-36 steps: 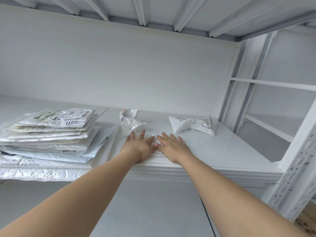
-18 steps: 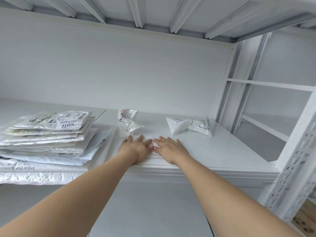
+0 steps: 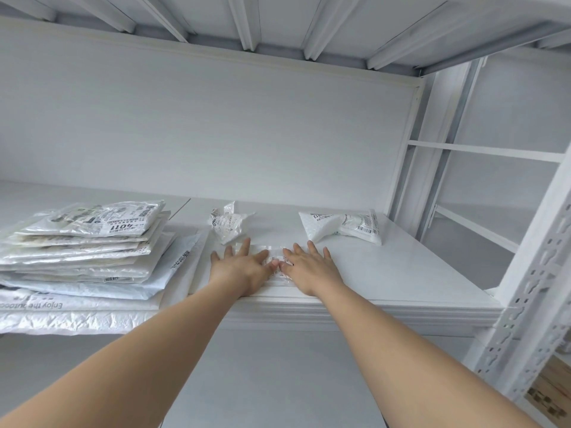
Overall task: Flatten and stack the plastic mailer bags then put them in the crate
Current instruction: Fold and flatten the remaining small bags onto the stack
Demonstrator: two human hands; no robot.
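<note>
1. My left hand (image 3: pixel 239 268) and right hand (image 3: pixel 312 268) both lie palm down, fingers straight, on a thin, clear-and-white plastic mailer bag with a printed label (image 3: pixel 273 260). Neither hand grips anything; they only press.
2. That bag lies flat near the front edge of the white metal shelf board (image 3: pixel 417 273). Most of it is hidden under my palms, with a strip showing between and ahead of my thumbs.
3. Compared with a second ago, my fingers have fanned wider, while the thumbs remain almost touching over the bag's middle. I read this as the smoothing stroke opening outwards, pushing air to the sides.
4. For the task, this bag looks nearly flattened and close to ready for the tall stack of flattened white and clear mailer bags (image 3: pixel 83 251), which sits just to my left on the same shelf.
5. Two bags are not yet flattened: a small crumpled white labelled bag (image 3: pixel 228 225) just beyond my left fingertips, and a puffy white labelled bag (image 3: pixel 340 227) beyond my right hand.
6. No crate is in view, so the final step is some way off.
</note>
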